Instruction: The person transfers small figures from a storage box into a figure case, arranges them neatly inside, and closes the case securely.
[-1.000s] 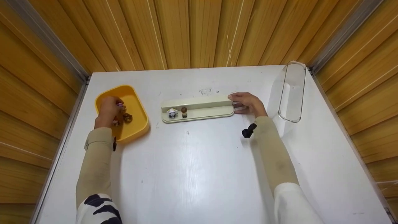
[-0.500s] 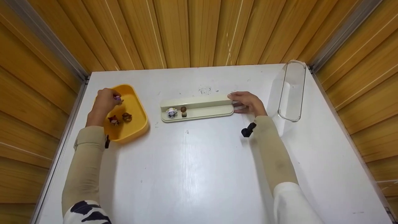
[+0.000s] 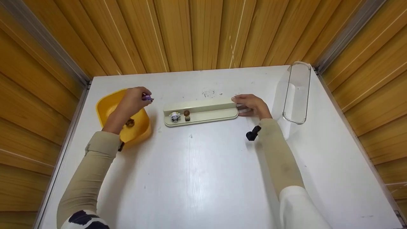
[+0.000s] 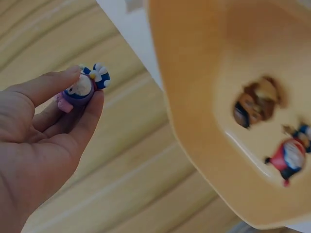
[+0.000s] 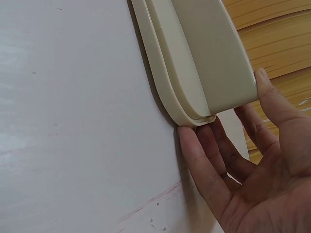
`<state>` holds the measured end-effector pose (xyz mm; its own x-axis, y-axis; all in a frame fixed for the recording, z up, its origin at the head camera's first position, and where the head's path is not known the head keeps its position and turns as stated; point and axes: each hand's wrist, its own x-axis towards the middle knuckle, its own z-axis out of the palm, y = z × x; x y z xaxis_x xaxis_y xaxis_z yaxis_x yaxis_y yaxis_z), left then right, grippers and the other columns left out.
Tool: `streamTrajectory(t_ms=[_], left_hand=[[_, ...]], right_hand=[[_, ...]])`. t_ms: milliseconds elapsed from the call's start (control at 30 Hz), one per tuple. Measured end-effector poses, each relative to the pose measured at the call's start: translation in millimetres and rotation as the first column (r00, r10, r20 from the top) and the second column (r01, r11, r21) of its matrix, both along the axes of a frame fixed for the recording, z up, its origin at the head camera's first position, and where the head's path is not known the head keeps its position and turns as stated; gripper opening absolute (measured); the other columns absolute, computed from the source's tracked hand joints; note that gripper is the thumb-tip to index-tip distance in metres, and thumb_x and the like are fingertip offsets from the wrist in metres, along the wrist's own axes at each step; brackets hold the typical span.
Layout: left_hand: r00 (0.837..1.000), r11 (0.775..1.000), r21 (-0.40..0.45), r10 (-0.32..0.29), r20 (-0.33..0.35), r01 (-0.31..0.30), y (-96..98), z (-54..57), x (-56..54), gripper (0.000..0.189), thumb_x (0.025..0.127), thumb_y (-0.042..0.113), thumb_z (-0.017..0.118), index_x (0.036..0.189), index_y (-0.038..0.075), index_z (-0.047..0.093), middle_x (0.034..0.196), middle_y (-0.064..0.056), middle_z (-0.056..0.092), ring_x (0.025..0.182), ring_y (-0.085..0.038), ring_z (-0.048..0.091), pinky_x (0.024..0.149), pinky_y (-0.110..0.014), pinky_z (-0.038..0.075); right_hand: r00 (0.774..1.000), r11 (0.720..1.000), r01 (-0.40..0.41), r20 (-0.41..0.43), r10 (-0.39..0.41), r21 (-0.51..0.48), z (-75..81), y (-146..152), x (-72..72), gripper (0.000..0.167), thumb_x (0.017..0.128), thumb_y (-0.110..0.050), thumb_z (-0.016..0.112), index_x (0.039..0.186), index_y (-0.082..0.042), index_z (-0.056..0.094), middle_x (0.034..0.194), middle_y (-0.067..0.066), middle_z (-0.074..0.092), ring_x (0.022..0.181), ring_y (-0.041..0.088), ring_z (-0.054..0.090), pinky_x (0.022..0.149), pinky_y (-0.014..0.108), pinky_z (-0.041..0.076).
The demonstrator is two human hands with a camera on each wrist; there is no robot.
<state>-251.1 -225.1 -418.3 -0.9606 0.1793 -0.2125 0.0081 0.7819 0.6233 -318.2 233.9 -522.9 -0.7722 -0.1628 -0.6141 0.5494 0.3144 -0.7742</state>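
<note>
My left hand (image 3: 128, 103) pinches a small purple figurine (image 4: 80, 92) with a blue-and-white part between thumb and fingers, above the right side of the yellow bin (image 3: 102, 109). In the left wrist view, a brown figurine (image 4: 255, 104) and a red one (image 4: 289, 158) lie in the bin; the forearm hides the red one in the head view. A cream stepped stand (image 3: 216, 114) bears a white figurine (image 3: 174, 116) and a brown-haired figurine (image 3: 187, 115) at its left end. Around the stand's right end, my right hand (image 3: 254, 105) grips with thumb and fingers.
On the right of the white table (image 3: 197, 171) stands a long clear plastic cover (image 3: 297, 95). Wooden slat walls (image 3: 203, 35) rise behind the table and on both sides.
My left hand has lifted the purple figurine from inside the yellow bin and carried it up and rightward past the bin's far right side. My right hand stays at the stand.
</note>
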Motion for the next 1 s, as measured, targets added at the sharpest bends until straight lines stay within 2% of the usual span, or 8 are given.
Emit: streamTrajectory(t_ms=[233, 467, 700, 1000], left_hand=[[0.989, 0.990, -0.010, -0.142, -0.039, 0.141, 45.8, 3.9, 8.3, 0.033, 0.097, 0.005, 0.067, 0.130, -0.001, 0.063, 0.122, -0.019, 0.066, 0.109, -0.032, 0.064, 0.098, -0.043, 0.055], [0.957, 0.964, -0.026, -0.266, -0.114, 0.265, 76.9, 2.9, 16.3, 0.031, 0.097, 0.004, 0.068, 0.127, -0.001, 0.065, 0.120, -0.019, 0.068, 0.109, -0.030, 0.067, 0.095, -0.040, 0.056], [0.934, 0.944, -0.042, -0.329, -0.138, 0.326, 95.4, -1.3, 18.6, 0.030, 0.095, 0.003, 0.069, 0.124, -0.002, 0.066, 0.117, -0.018, 0.070, 0.105, -0.028, 0.067, 0.095, -0.039, 0.056], [0.911, 0.927, -0.044, -0.375, -0.172, 0.373, 105.5, -5.4, 17.7, 0.026, 0.095, 0.004, 0.070, 0.121, -0.002, 0.070, 0.115, -0.016, 0.071, 0.102, -0.027, 0.068, 0.094, -0.038, 0.057]], right_hand=[[1.000, 1.000, 0.020, 0.006, -0.020, -0.014, 0.5, 0.0, -0.5, 0.075, 0.092, -0.040, 0.075, 0.157, -0.021, 0.041, 0.143, 0.010, 0.055, 0.124, 0.027, 0.058, 0.098, 0.039, 0.055], [1.000, 1.000, 0.022, -0.001, -0.022, -0.007, 0.3, -0.2, 0.3, 0.074, 0.091, -0.041, 0.076, 0.155, -0.020, 0.044, 0.140, 0.009, 0.057, 0.121, 0.025, 0.060, 0.094, 0.036, 0.057], [1.000, 1.000, -0.005, -0.013, 0.005, -0.016, 1.5, -0.3, 0.6, 0.074, 0.093, -0.042, 0.074, 0.156, -0.020, 0.042, 0.139, 0.009, 0.057, 0.121, 0.026, 0.060, 0.094, 0.036, 0.057], [1.000, 1.000, 0.003, -0.010, -0.003, -0.011, 1.1, 0.5, 1.0, 0.076, 0.092, -0.042, 0.074, 0.157, -0.020, 0.041, 0.139, 0.010, 0.057, 0.120, 0.026, 0.061, 0.094, 0.037, 0.057]])
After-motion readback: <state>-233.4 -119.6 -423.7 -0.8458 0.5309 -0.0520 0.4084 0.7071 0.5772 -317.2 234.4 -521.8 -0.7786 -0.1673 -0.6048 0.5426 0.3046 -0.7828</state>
